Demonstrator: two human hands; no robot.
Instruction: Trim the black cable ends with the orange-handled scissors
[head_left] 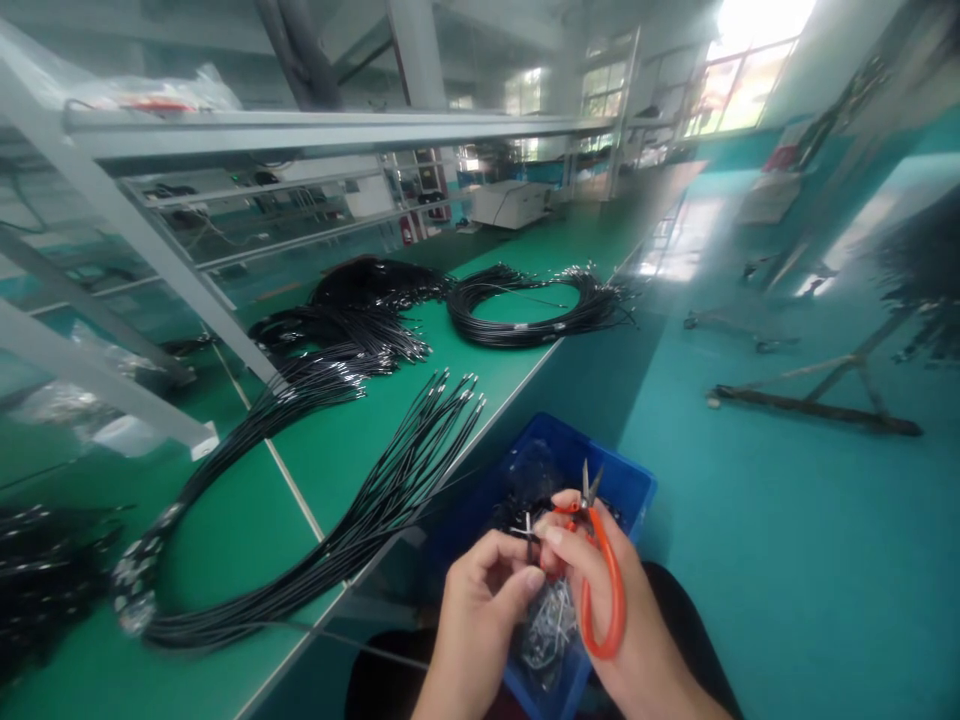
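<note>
My left hand (480, 605) is closed, with thumb and fingers pinching the end of a thin black cable (530, 550); something thin and whitish shows at its tip. A pair of scissors (616, 600) with orange-red handles rests in my right hand (626, 650), blades pointing up and a little apart. The fingertips of my right hand meet the cable end beside my left fingers. Below both hands is a blue bin (637, 480) holding dark scraps and clear or whitish bits. A thin cable runs from the bench toward my left wrist.
On the green bench (217, 590) to my left lies a long bent bundle of black cables (360, 530). Farther back are a coiled bundle (510, 330) and more cable piles (375, 285). A grey shelf frame (172, 250) stands over the bench. A wheeled stand (817, 405) is on the right.
</note>
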